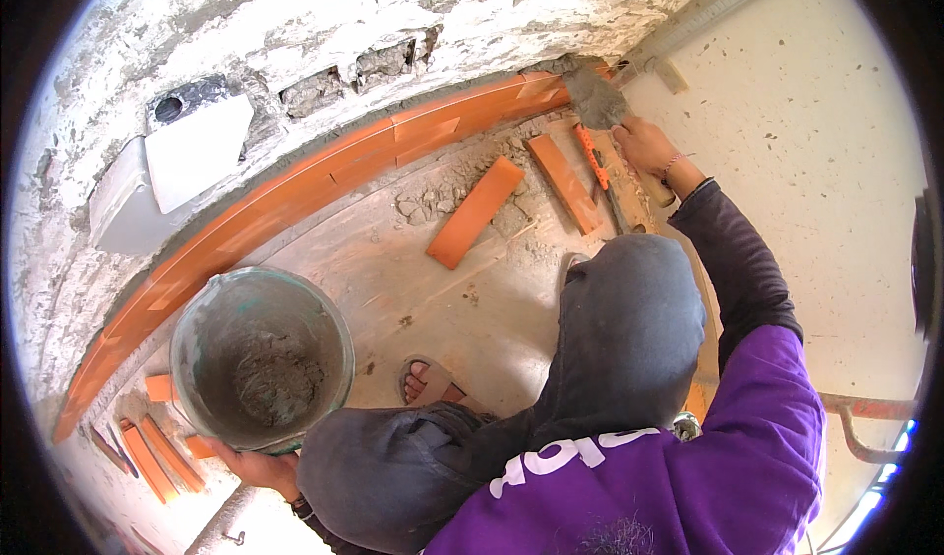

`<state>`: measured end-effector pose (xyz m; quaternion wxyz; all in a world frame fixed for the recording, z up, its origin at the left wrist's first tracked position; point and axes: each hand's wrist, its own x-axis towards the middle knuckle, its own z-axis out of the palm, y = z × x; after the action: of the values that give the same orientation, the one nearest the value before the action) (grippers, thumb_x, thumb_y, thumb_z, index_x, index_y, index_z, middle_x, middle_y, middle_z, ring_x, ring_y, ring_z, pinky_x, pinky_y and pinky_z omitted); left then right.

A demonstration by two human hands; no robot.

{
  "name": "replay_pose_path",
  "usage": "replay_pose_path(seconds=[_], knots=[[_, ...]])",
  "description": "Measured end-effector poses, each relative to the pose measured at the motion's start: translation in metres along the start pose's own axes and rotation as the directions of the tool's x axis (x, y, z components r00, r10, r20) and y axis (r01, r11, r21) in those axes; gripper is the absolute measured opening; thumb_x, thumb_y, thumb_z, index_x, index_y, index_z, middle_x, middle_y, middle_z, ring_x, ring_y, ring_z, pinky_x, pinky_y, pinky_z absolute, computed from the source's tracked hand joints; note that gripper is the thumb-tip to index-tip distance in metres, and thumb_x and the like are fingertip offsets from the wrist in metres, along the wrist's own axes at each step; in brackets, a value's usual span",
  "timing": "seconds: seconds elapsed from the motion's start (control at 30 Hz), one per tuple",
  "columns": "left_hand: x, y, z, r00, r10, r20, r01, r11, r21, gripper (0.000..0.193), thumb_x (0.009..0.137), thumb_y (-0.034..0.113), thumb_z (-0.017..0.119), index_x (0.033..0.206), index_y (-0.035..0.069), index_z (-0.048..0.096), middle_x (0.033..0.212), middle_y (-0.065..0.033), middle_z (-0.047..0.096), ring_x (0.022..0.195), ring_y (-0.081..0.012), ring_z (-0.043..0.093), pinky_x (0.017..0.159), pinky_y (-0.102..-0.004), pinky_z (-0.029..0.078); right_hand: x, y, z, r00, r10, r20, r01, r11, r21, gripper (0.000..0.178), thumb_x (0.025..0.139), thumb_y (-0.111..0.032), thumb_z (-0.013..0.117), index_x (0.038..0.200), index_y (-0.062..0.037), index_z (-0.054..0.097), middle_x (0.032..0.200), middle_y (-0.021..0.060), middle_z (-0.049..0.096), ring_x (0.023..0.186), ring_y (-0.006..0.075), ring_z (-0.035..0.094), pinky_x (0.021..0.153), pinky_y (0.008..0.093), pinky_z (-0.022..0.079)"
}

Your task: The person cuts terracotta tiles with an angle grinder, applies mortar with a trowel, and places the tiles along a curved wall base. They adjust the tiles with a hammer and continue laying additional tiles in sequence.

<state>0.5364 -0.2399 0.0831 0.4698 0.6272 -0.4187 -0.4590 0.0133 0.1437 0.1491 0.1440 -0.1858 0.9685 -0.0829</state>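
Observation:
My right hand (644,147) is closed around the handle of a trowel (596,100), whose blade is grey with mortar. The blade is at the far right end of a low row of orange bricks (369,152), against the rough wall. My left hand (258,465) is at the near rim of a round bucket (334,324); its fingers are partly hidden behind the bucket. Wet grey mortar (278,378) lies in the bottom of the bucket.
Two loose orange tiles (476,213) (563,184) lie on the dusty floor, beside an orange-handled tool (590,156) and mortar crumbs (433,201). More orange pieces (147,460) lie left of the bucket. A pale speckled panel (787,162) stands at right; a white box (197,152) hangs on the wall.

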Motion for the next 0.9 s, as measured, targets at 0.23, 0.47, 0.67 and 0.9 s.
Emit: replay_pose_path(seconds=[0.23,0.47,0.67,0.9], knots=[[-0.007,0.007,0.007,0.992,-0.093,0.086,0.114,0.954,-0.277,0.045,0.105,0.028,0.041,0.138,-0.004,0.046,0.132,-0.0141,0.053,0.109,-0.0191,0.057,0.093,-0.0335,0.047,-0.013,-0.023,0.004,1.000,-0.027,-0.006,0.027,1.000,-0.010,0.040,0.094,-0.028,0.048,0.090,0.0094,0.061,0.092,0.0325,0.062,0.091,0.0462,0.062,0.081,0.0494,0.049],[0.000,0.001,-0.002,0.998,0.024,0.057,-0.018,0.994,-0.112,0.042,0.104,0.020,0.043,0.140,-0.003,0.044,0.133,-0.0154,0.052,0.109,-0.0195,0.056,0.092,-0.0315,0.048,-0.030,-0.061,0.009,1.000,-0.024,0.017,0.024,0.999,-0.031,0.037,0.094,-0.026,0.049,0.091,0.0086,0.060,0.092,0.0332,0.062,0.092,0.0477,0.061,0.082,0.0508,0.048],[-0.004,-0.005,0.003,0.989,-0.034,0.141,0.070,0.962,-0.264,0.043,0.105,0.022,0.041,0.139,-0.005,0.043,0.132,-0.0157,0.052,0.109,-0.0201,0.056,0.092,-0.0323,0.048,-0.023,-0.026,0.038,0.851,-0.478,-0.217,0.442,0.875,-0.197,0.031,0.098,-0.021,0.046,0.084,0.0054,0.056,0.065,0.0208,0.060,0.048,0.0272,0.062,0.045,0.0382,0.048],[0.001,-0.008,-0.006,0.985,0.072,0.157,-0.048,0.988,-0.147,0.046,0.106,0.028,0.038,0.138,-0.005,0.043,0.131,-0.0153,0.052,0.111,-0.0211,0.055,0.094,-0.0344,0.048,-0.073,-0.113,-0.012,0.939,-0.162,0.302,0.034,0.921,0.389,0.028,0.100,-0.022,0.047,0.093,0.0023,0.057,0.060,0.0059,0.055,0.044,0.0121,0.054,0.042,0.0281,0.045]])
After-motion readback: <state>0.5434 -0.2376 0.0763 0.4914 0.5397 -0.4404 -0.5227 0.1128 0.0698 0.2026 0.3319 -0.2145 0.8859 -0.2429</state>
